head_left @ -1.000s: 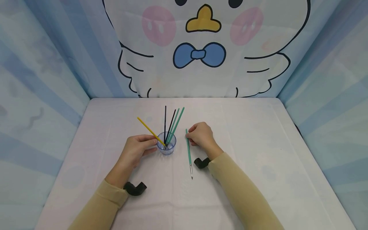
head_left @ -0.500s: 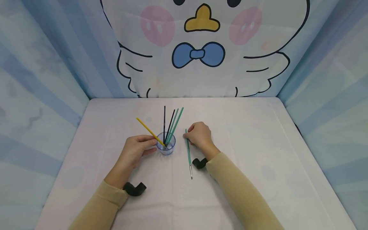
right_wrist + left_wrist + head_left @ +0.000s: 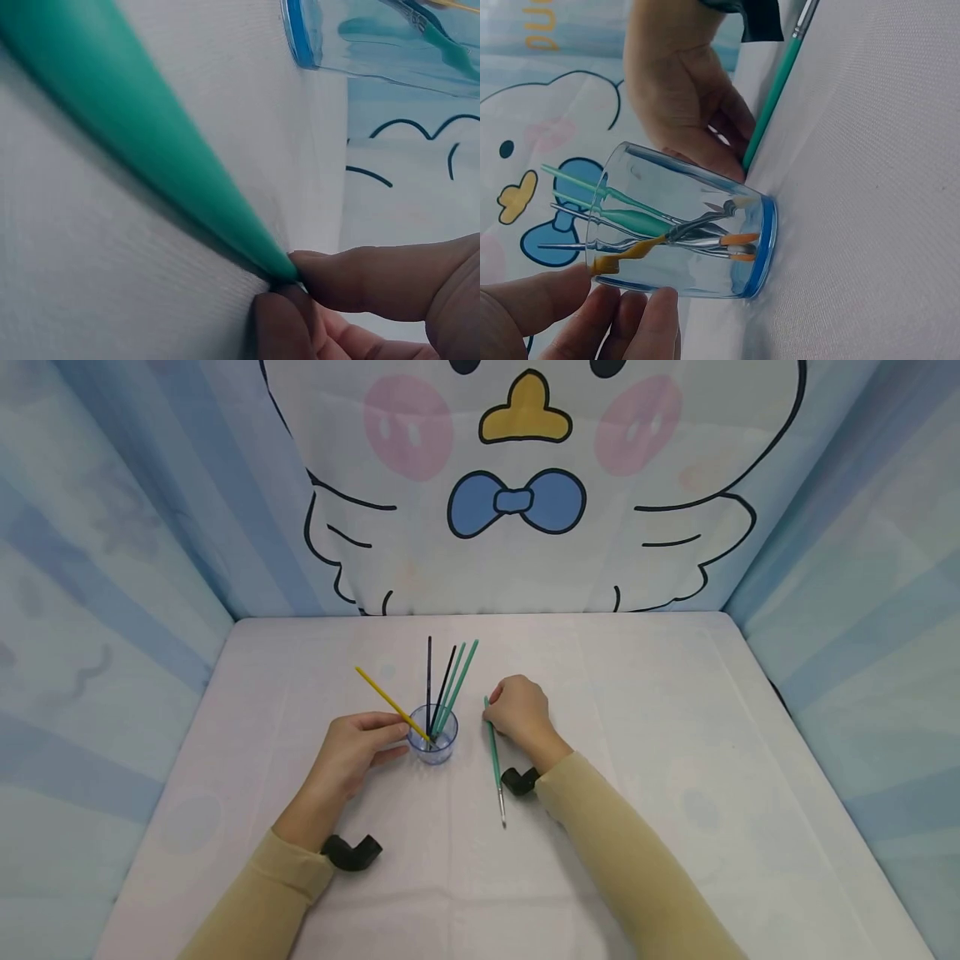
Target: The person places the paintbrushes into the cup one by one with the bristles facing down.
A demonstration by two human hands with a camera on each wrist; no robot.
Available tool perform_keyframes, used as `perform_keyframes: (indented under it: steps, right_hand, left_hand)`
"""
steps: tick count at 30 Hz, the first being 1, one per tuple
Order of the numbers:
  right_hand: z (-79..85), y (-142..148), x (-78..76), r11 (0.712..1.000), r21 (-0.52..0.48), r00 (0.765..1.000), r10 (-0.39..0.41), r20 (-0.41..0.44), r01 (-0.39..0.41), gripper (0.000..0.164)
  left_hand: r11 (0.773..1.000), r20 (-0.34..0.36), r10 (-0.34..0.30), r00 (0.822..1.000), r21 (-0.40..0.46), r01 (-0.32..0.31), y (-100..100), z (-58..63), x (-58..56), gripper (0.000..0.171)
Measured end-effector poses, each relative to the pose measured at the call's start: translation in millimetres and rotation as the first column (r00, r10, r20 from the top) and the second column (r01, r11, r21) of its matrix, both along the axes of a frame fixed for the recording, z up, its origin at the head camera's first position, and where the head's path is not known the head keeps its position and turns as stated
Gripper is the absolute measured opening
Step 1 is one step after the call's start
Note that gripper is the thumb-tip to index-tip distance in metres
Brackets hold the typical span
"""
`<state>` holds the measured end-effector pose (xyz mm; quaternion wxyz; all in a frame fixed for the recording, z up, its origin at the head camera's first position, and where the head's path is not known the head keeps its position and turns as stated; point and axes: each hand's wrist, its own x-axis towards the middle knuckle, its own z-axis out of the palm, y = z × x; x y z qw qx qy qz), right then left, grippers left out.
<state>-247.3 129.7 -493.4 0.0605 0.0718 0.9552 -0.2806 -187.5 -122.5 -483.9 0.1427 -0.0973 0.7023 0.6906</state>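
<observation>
A clear cup point(image 3: 434, 755) with a blue base stands on the table. In it lean a yellow-handled paintbrush point(image 3: 381, 689) and several dark and green paintbrushes point(image 3: 465, 672), heads down. My left hand point(image 3: 358, 747) holds the cup at its left side, thumb at the rim and fingertips against the wall, as the left wrist view shows. To the cup's right, my right hand point(image 3: 517, 712) pinches the thin handle end of another green paintbrush point(image 3: 494, 756) between thumb and finger. Its metal collar and head point toward me. In the right wrist view its thick handle point(image 3: 150, 127) runs close over the cloth.
A pale cloth covers the table point(image 3: 675, 827). Behind it hangs a curtain point(image 3: 525, 568) printed with a cartoon character, and more patterned cloth rises at both sides. Black curved pieces point(image 3: 352, 853) sit at each wrist near the tan sleeves.
My right hand has shifted slightly left and away from me. The pinched paintbrush's head has swung a little to the right. My left hand and the cup stay nearly still.
</observation>
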Motion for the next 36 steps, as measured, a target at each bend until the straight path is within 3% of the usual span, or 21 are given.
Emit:
perform_keyframes:
  steps: [3, 12, 20, 28, 31, 36]
  right_hand:
    - [2.3, -0.7, -0.6, 0.999, 0.034, 1.000, 0.029, 0.004, -0.029, 0.002]
    - [5.4, -2.9, 0.9, 0.997, 0.047, 0.998, 0.054, 0.044, -0.056, 0.004]
    - [8.9, 5.1, 1.1, 0.987, -0.160, 0.989, -0.006, 0.150, 0.030, 0.006]
    - [2.3, 15.2, 0.9, 0.924, -0.365, 0.981, -0.043, 0.191, 0.111, 0.009]
    - [1.0, 19.2, 2.4, 0.883, -0.449, 0.981, -0.054, 0.188, 0.134, 0.012]
    - [0.9, 27.8, 7.5, 0.790, -0.588, 0.983, -0.099, 0.153, 0.171, 0.021]
  left_hand:
    - [1.000, 0.000, -0.001, 1.000, 0.007, 0.001, -0.1, -0.1, 0.0, 0.035]
    - [1.000, 0.004, 0.001, 1.000, 0.008, -0.001, -0.7, -1.4, 0.1, 0.035]
    - [1.000, 0.007, 0.000, 1.000, 0.004, 0.000, -1.1, -0.4, 0.3, 0.035]
    - [1.000, 0.002, -0.005, 1.000, 0.028, 0.005, -2.0, -1.4, -0.7, 0.035]
    - [0.999, 0.000, -0.005, 1.000, 0.033, 0.005, -1.7, -1.7, -1.0, 0.034]
    - [0.999, -0.001, -0.005, 1.000, 0.040, 0.005, -1.8, -2.0, -1.7, 0.034]
